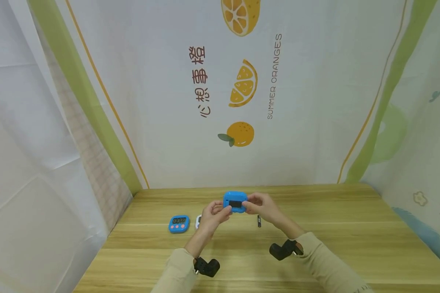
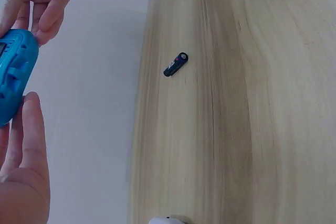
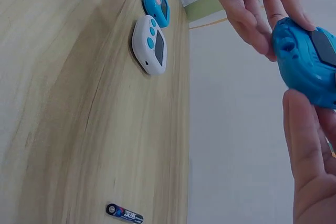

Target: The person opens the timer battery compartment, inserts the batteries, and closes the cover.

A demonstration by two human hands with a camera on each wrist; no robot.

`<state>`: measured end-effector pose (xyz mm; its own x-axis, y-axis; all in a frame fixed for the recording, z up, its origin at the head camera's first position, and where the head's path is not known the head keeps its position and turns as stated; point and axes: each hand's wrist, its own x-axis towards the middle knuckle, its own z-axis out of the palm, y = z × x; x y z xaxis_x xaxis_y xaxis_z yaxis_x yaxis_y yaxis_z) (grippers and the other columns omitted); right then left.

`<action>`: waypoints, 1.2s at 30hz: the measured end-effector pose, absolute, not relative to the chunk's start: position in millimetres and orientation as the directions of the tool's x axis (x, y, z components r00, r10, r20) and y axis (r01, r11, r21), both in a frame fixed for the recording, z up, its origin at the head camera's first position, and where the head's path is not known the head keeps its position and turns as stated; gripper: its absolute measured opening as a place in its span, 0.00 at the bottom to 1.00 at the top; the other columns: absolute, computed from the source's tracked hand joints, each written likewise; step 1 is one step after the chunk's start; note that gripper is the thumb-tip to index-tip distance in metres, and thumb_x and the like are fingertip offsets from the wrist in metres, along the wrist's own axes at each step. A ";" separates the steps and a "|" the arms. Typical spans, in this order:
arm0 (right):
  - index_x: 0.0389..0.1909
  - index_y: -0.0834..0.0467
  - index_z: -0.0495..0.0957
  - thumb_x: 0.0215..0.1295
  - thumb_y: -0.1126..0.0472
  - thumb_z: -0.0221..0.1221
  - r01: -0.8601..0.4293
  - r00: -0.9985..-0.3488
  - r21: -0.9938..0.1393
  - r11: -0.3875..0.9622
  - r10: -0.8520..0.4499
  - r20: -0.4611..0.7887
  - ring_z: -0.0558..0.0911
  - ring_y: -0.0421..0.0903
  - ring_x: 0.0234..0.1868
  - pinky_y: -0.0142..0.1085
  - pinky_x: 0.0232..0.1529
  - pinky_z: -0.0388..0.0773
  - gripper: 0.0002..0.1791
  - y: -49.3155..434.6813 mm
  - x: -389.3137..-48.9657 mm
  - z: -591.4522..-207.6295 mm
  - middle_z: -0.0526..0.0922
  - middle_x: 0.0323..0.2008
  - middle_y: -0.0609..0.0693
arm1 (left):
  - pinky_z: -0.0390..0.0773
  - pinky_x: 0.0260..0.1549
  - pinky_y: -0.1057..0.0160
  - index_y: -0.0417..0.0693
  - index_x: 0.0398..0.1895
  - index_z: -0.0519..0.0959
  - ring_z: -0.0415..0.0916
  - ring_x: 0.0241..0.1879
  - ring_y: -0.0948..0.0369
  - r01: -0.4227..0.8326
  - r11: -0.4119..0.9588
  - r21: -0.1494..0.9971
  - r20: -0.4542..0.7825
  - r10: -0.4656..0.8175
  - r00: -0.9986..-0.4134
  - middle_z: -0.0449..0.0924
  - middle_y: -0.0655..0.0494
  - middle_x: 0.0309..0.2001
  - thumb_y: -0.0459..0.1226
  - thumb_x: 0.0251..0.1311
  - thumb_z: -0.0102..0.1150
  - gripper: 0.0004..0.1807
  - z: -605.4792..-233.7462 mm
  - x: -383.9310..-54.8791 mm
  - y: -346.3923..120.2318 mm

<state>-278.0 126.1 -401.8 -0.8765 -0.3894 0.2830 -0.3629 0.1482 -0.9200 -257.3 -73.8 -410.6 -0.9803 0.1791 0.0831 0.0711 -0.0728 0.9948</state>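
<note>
Both hands hold a blue digital timer (image 1: 235,202) up above the table, one at each side. A black rectangular panel on it faces the head camera, and no digits show on that face. My left hand (image 1: 213,215) pinches its left edge, thumb at the lower corner. At the opposite edge, my right hand (image 1: 265,208) grips it with the thumb on the front. In the right wrist view, the timer (image 3: 304,64) shows a recess in its blue casing near the dark panel. A small dark battery (image 1: 259,221) lies on the table below the right hand.
Left of the hands, a second blue timer (image 1: 179,224) with pink buttons lies face up on the wooden table (image 1: 315,244). Beside it is a white timer (image 3: 149,44) with blue buttons, partly hidden by my left hand in the head view. A printed curtain (image 1: 168,154) hangs behind the table.
</note>
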 end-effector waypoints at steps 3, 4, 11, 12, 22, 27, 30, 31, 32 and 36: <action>0.38 0.73 0.71 0.59 0.60 0.57 -0.313 -0.887 -0.942 0.123 -0.393 0.243 0.81 0.52 0.32 0.42 0.37 0.79 0.17 123.7 -275.5 -401.7 0.79 0.32 0.60 | 0.75 0.44 0.58 0.32 0.51 0.63 0.76 0.41 0.51 0.060 -0.116 0.991 0.079 0.168 -0.983 0.76 0.41 0.42 0.39 0.58 0.56 0.24 -411.0 -257.0 -73.2; 0.38 0.73 0.71 0.59 0.60 0.57 -0.294 -0.891 -0.949 0.117 -0.394 0.227 0.81 0.52 0.32 0.43 0.38 0.79 0.17 122.8 -274.8 -402.3 0.79 0.32 0.60 | 0.75 0.44 0.58 0.32 0.51 0.62 0.77 0.41 0.51 0.055 -0.130 0.990 0.076 0.162 -0.984 0.76 0.41 0.42 0.39 0.58 0.55 0.24 -411.3 -257.1 -73.0; 0.40 0.74 0.70 0.61 0.62 0.55 -0.259 -0.876 -0.960 0.110 -0.444 0.186 0.81 0.52 0.34 0.42 0.39 0.78 0.17 119.4 -272.4 -406.2 0.79 0.33 0.63 | 0.75 0.44 0.59 0.32 0.52 0.62 0.77 0.39 0.56 0.072 -0.160 0.984 0.094 0.132 -0.987 0.76 0.43 0.42 0.38 0.59 0.54 0.24 -409.7 -257.1 -73.4; 0.41 0.74 0.70 0.61 0.62 0.55 -0.264 -0.870 -0.958 0.115 -0.457 0.185 0.81 0.54 0.35 0.42 0.39 0.78 0.17 119.9 -273.2 -407.1 0.79 0.33 0.64 | 0.75 0.44 0.59 0.31 0.52 0.62 0.77 0.39 0.55 0.075 -0.152 0.986 0.095 0.130 -0.987 0.76 0.42 0.43 0.38 0.59 0.54 0.24 -409.4 -257.3 -74.0; 0.50 0.70 0.69 0.59 0.60 0.57 -0.407 -0.841 -0.894 0.190 -0.459 0.285 0.78 0.52 0.41 0.40 0.39 0.78 0.23 126.2 -285.1 -406.6 0.77 0.42 0.62 | 0.77 0.42 0.59 0.33 0.53 0.67 0.76 0.39 0.58 0.060 -0.089 0.994 0.072 0.131 -0.989 0.76 0.48 0.41 0.38 0.59 0.54 0.23 -412.0 -261.2 -78.1; 0.53 0.66 0.69 0.58 0.60 0.58 -0.447 -0.816 -0.874 0.189 -0.486 0.312 0.78 0.52 0.41 0.37 0.37 0.79 0.23 121.1 -283.8 -402.5 0.76 0.43 0.62 | 0.77 0.40 0.60 0.36 0.53 0.69 0.74 0.39 0.60 0.069 -0.016 0.997 0.071 0.156 -0.985 0.76 0.49 0.42 0.41 0.58 0.55 0.23 -410.0 -259.6 -77.8; 0.53 0.69 0.68 0.58 0.64 0.57 -0.482 -0.794 -0.859 0.173 -0.500 0.345 0.78 0.53 0.40 0.38 0.36 0.79 0.22 117.8 -282.7 -402.4 0.75 0.43 0.64 | 0.77 0.39 0.60 0.38 0.54 0.70 0.74 0.40 0.60 0.085 0.016 0.996 0.081 0.162 -0.983 0.76 0.47 0.43 0.43 0.58 0.55 0.24 -408.2 -258.0 -76.7; 0.53 0.69 0.68 0.58 0.65 0.57 -0.491 -0.790 -0.855 0.170 -0.500 0.354 0.78 0.53 0.40 0.37 0.36 0.79 0.22 116.7 -282.1 -402.3 0.75 0.43 0.64 | 0.77 0.40 0.61 0.38 0.54 0.70 0.73 0.40 0.60 0.088 0.021 0.996 0.084 0.162 -0.983 0.76 0.47 0.44 0.44 0.58 0.55 0.25 -407.7 -257.6 -76.3; 0.52 0.70 0.68 0.58 0.67 0.57 -0.497 -0.788 -0.851 0.167 -0.497 0.363 0.78 0.53 0.40 0.37 0.36 0.79 0.21 115.9 -281.1 -401.6 0.75 0.42 0.65 | 0.76 0.40 0.60 0.38 0.55 0.69 0.73 0.41 0.60 0.092 0.020 0.996 0.088 0.161 -0.983 0.76 0.46 0.45 0.44 0.58 0.54 0.25 -407.4 -257.3 -76.0; 0.52 0.73 0.67 0.58 0.71 0.55 -0.489 -0.800 -0.860 0.149 -0.470 0.373 0.79 0.56 0.38 0.38 0.35 0.80 0.21 113.6 -273.1 -394.1 0.74 0.42 0.67 | 0.75 0.43 0.59 0.37 0.59 0.64 0.73 0.45 0.56 0.090 0.000 0.996 0.089 0.176 -0.980 0.73 0.43 0.48 0.44 0.58 0.54 0.28 -408.5 -256.8 -75.3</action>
<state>-273.1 113.6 -394.1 -0.7998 -0.4702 0.3731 -0.4887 0.1490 -0.8597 -256.8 -75.3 -408.5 -0.9804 0.1759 0.0889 0.0903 0.0000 0.9959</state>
